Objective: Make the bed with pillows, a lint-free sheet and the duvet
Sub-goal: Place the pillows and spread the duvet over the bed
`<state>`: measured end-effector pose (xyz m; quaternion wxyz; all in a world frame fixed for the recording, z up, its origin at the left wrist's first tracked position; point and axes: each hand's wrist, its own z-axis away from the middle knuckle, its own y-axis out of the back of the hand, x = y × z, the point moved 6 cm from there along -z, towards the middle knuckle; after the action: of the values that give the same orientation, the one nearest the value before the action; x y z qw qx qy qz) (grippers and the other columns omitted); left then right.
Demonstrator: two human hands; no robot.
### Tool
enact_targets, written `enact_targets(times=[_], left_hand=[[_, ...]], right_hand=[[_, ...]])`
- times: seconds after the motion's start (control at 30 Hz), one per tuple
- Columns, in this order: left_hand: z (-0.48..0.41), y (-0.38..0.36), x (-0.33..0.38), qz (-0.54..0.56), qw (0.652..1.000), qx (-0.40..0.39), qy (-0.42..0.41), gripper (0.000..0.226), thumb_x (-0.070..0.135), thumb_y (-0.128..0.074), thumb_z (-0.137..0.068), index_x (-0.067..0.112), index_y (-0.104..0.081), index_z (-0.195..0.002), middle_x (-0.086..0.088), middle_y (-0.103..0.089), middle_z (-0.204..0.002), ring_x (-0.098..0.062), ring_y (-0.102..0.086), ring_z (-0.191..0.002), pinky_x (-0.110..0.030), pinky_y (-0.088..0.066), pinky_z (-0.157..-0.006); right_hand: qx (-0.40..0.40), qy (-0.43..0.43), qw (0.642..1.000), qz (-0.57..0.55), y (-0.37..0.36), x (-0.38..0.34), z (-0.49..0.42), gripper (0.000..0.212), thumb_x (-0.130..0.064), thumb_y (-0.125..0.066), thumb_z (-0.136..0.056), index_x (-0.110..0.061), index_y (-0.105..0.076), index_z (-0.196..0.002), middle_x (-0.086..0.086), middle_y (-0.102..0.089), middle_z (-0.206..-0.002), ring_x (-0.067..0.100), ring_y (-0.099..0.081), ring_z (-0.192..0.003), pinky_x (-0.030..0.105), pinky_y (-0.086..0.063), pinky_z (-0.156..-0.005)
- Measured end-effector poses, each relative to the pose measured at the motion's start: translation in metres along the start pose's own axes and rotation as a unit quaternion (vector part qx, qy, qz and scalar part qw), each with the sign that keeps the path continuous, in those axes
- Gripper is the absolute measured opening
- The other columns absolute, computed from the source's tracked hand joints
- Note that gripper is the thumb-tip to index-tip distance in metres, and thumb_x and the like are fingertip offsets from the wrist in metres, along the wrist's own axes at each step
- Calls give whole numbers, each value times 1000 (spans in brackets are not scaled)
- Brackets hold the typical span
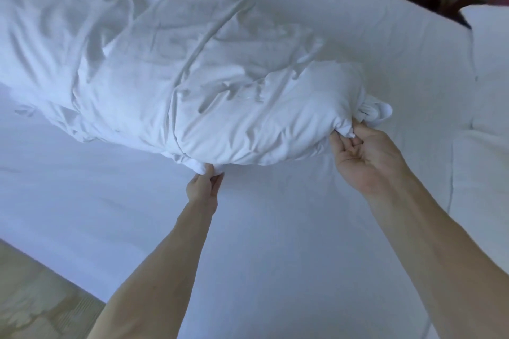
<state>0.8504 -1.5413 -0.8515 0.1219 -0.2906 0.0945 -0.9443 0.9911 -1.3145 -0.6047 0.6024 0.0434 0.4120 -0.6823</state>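
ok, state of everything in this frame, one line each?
duvet: bunched and crumpled, held at its near edge by both hands.
left hand: pinches the duvet's edge.
right hand: palm up, fingers pinch a twisted duvet corner.
sheet: spread flat, mostly smooth.
pillows: lying at the right of the view.

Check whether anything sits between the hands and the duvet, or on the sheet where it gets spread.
Nothing visible. The left hand and right hand both grip the bunched duvet directly. The sheet beneath shows no objects; the pillows lie at its right edge, beside the duvet, not under it.
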Motion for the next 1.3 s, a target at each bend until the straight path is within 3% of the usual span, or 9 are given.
enact_targets(times=[0.2, 0.37, 0.67, 0.87, 0.97, 1.07, 1.17, 1.23, 1.3], left_hand=[[53, 9, -21, 1, 1000, -7, 20, 12, 14, -67, -100, 4, -68, -105, -10, -73, -107, -22, -71, -100, -33, -56, -94], [121, 50, -28, 8, 999, 11, 51, 12, 15, -66, -100, 3, -68, -103, -10, -73, -106, -21, -71, -98, -32, -55, -91], [138, 87, 16, -149, 988, -7, 28, 19, 23, -75, -94, 6, -68, -98, -7, -72, -101, -17, -69, -87, -29, -54, -91], [110, 64, -18, -371, 922, -98, -49, 41, 26, -84, -80, 17, -61, -113, 6, -65, -109, -13, -61, -101, -33, -46, -88], [94, 69, -23, -424, 899, -30, -107, 43, 30, -83, -80, 12, -60, -111, 0, -58, -119, -23, -53, -118, -36, -45, -88], [85, 71, -16, -558, 804, 41, -201, 49, 38, -82, -83, 3, -65, -112, -8, -51, -128, -31, -37, -131, -39, -44, -92], [76, 82, -15, -614, 755, 65, -220, 56, 45, -83, -81, 6, -64, -117, -13, -43, -141, -30, -26, -142, -47, -45, -101], [64, 85, -13, -614, 759, 48, -211, 49, 38, -81, -84, 8, -65, -119, -11, -49, -141, -30, -30, -143, -48, -45, -101], [65, 75, -8, -545, 817, 4, -188, 25, 23, -73, -91, 9, -65, -110, -11, -64, -115, -34, -55, -117, -41, -49, -86]], right_hand=[[-12, 29, 999, -9, -18, -16, 28, 13, -1, -61, -97, -5, -69, -107, 5, -79, -98, 15, -70, -112, 33, -59, -91], [-57, 74, 995, -19, -69, -51, 66, 11, 3, -61, -97, -3, -70, -99, 9, -78, -87, 15, -76, -78, 31, -62, -83], [11, 12, 1000, 19, -8, -1, 94, 16, 0, -61, -97, -12, -68, -105, 1, -79, -82, 11, -76, -73, 28, -62, -77], [-4, 57, 998, 6, 2, 0, 105, 8, -3, -65, -96, -9, -69, -100, 4, -79, -92, 13, -74, -93, 29, -60, -89], [-16, 65, 998, 16, -8, -7, 109, 6, -5, -65, -97, -8, -69, -99, 4, -79, -94, 12, -74, -94, 30, -58, -92], [-7, 60, 998, 18, -3, -4, 108, 13, -3, -65, -96, -6, -69, -108, 7, -77, -109, 13, -73, -104, 30, -59, -92], [-2, 58, 998, 21, 2, 0, 108, 15, -2, -65, -96, -6, -69, -110, 7, -76, -112, 13, -73, -103, 30, -59, -91], [-2, 61, 998, 23, 3, 1, 107, 16, -3, -65, -96, -7, -69, -110, 6, -76, -112, 13, -73, -103, 30, -58, -92], [-8, 61, 998, 19, 0, 1, 106, 15, -2, -64, -96, -6, -69, -109, 6, -77, -108, 13, -74, -101, 31, -58, -93]])
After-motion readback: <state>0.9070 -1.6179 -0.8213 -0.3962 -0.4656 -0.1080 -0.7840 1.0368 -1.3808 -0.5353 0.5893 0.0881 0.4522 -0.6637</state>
